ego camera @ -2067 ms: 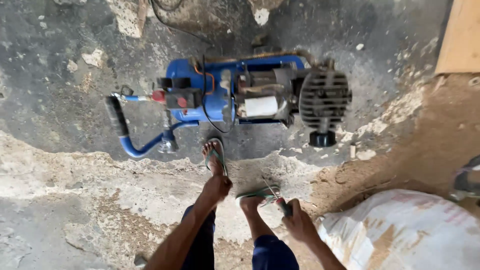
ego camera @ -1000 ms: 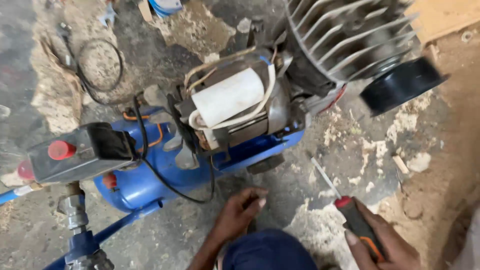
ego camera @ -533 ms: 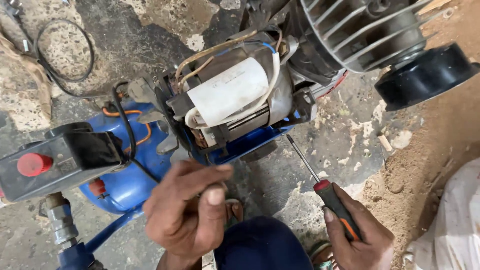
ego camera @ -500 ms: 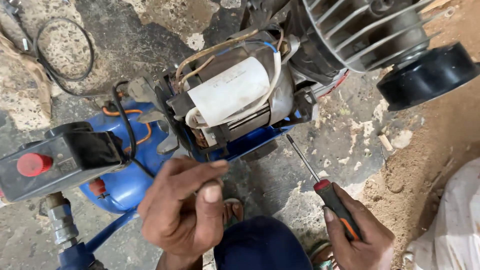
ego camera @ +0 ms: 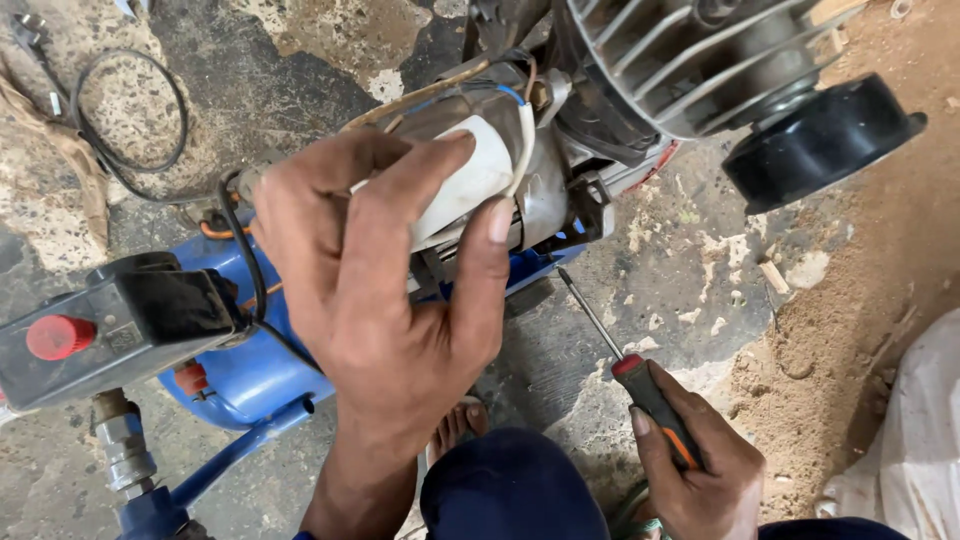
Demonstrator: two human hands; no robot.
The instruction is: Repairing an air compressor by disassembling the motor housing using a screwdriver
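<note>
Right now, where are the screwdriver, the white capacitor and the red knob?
screwdriver (ego camera: pixel 655 405): head view, on its black and orange handle in the right hand.
white capacitor (ego camera: pixel 470 185): head view, on its bare end under the left hand.
red knob (ego camera: pixel 58 336): head view, its side.

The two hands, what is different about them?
The left hand is spread wide over the white cylinder on the compressor motor, while the right hand is curled shut around a screwdriver. The left hand reaches up onto the machine; the right hand stays low, off the machine, with the screwdriver tip pointing toward the blue tank. Both are bare.
</note>
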